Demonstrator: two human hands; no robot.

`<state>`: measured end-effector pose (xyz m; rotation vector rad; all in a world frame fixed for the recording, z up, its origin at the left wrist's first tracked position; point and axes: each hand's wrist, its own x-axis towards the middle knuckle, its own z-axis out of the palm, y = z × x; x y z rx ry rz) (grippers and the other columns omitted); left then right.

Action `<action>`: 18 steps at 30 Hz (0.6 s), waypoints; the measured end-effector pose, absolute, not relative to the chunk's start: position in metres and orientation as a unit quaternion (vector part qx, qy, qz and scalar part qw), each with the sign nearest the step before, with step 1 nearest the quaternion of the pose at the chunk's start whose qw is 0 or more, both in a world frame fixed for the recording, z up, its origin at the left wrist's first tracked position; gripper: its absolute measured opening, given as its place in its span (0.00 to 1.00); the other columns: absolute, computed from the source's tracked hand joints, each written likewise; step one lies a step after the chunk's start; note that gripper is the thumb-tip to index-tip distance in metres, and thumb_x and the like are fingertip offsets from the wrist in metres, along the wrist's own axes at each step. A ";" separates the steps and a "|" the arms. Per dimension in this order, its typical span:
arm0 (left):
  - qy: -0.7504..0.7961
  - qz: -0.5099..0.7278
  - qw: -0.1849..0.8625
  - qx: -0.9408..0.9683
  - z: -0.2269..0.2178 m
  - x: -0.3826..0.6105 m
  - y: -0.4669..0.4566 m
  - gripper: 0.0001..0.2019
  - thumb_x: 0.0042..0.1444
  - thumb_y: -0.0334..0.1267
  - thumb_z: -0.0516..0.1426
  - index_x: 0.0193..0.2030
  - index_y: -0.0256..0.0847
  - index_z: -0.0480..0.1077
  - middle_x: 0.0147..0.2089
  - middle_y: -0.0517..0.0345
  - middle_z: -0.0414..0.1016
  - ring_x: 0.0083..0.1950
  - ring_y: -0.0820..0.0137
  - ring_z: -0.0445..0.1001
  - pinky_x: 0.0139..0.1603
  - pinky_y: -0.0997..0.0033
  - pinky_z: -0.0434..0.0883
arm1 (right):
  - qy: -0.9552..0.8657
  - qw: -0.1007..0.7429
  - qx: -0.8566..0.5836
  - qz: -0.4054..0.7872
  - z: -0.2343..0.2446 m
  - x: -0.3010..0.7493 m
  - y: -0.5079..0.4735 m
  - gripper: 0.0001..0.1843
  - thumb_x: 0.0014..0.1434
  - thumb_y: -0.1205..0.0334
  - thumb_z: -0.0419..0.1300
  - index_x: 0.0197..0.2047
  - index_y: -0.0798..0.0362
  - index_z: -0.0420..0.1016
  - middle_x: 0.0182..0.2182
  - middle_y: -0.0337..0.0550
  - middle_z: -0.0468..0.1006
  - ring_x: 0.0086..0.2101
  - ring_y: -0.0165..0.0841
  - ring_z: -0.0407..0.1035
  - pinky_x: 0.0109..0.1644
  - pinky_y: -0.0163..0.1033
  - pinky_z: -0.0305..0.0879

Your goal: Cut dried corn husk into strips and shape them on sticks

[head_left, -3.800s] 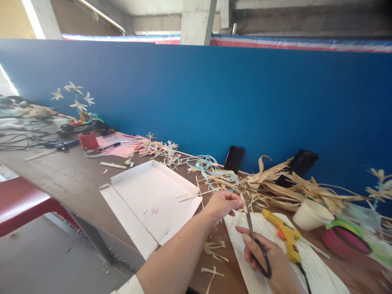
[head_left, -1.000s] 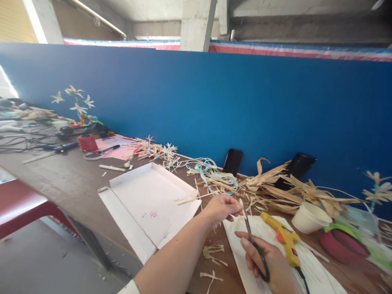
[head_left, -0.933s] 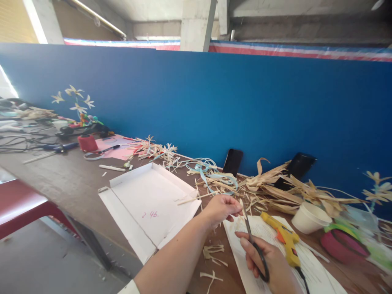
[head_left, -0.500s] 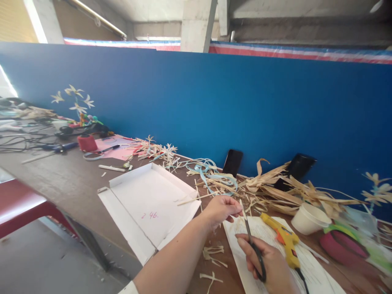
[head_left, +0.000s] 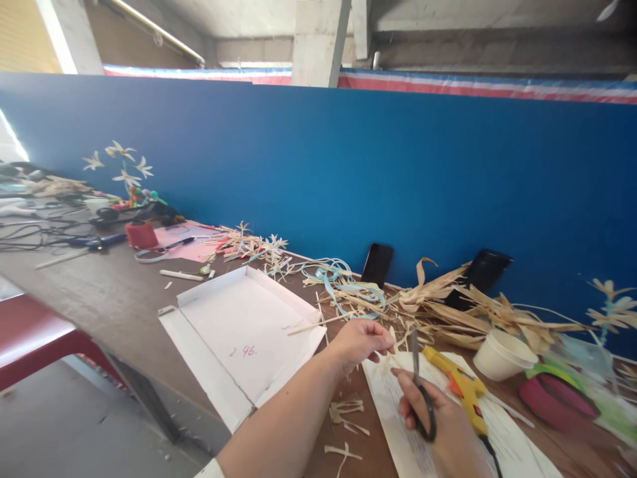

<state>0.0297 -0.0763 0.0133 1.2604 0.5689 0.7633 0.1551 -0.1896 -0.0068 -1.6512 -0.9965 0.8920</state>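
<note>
Within right hand (head_left: 440,408), black scissors (head_left: 416,362)

I find open air above the white tray (head_left: 271,312), bounded by its low walls, and over bare surface (head_left: 99,282) to its left; the left forearm (head_left: 293,408) bars its near right side. Beyond the left hand (head_left: 365,342), dry husks (head_left: 465,318) and a leaning phone (head_left: 377,265) obstruct. The glue gun (head_left: 460,388) and cup (head_left: 502,357) crowd the right hand (head_left: 432,408).
</note>
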 end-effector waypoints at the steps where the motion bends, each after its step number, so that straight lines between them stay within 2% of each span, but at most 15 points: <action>1: 0.258 0.342 0.702 0.569 0.013 0.030 -0.076 0.18 0.39 0.49 0.63 0.27 0.35 0.69 0.29 0.57 0.72 0.28 0.77 0.65 0.28 0.78 0.61 | -0.396 0.511 -0.671 0.364 -0.007 0.157 -0.189 0.27 0.48 0.42 0.61 0.44 0.55 0.74 0.20 0.38 0.73 0.21 0.30 0.65 0.23 0.33 0.58; 4: 0.268 0.337 0.698 0.573 0.013 0.030 -0.077 0.18 0.38 0.49 0.63 0.29 0.35 0.71 0.29 0.56 0.73 0.29 0.77 0.65 0.29 0.77 0.62 | -0.361 0.572 -0.639 0.367 -0.004 0.159 -0.186 0.30 0.45 0.46 0.65 0.49 0.53 0.70 0.28 0.41 0.76 0.28 0.34 0.69 0.23 0.33 0.57; 7: 0.276 0.333 0.689 0.581 0.013 0.031 -0.077 0.17 0.38 0.47 0.63 0.30 0.35 0.72 0.29 0.57 0.72 0.28 0.77 0.65 0.29 0.77 0.62 | -0.340 0.609 -0.607 0.380 0.005 0.156 -0.183 0.32 0.42 0.49 0.67 0.50 0.52 0.69 0.32 0.41 0.76 0.34 0.36 0.70 0.23 0.32 0.57; 13: 0.277 0.325 0.665 0.612 0.011 0.031 -0.077 0.13 0.40 0.43 0.62 0.30 0.36 0.73 0.28 0.59 0.71 0.27 0.77 0.65 0.28 0.76 0.63 | -0.344 0.612 -0.610 0.366 0.007 0.152 -0.176 0.30 0.42 0.52 0.67 0.49 0.52 0.70 0.29 0.38 0.74 0.28 0.33 0.67 0.23 0.33 0.56; 18: 0.280 0.321 0.660 0.619 0.010 0.032 -0.077 0.13 0.41 0.44 0.62 0.31 0.36 0.73 0.30 0.57 0.73 0.28 0.77 0.66 0.28 0.77 0.63 | -0.367 0.607 -0.632 0.311 0.001 0.153 -0.175 0.27 0.42 0.52 0.66 0.47 0.50 0.72 0.29 0.40 0.75 0.29 0.35 0.68 0.26 0.36 0.61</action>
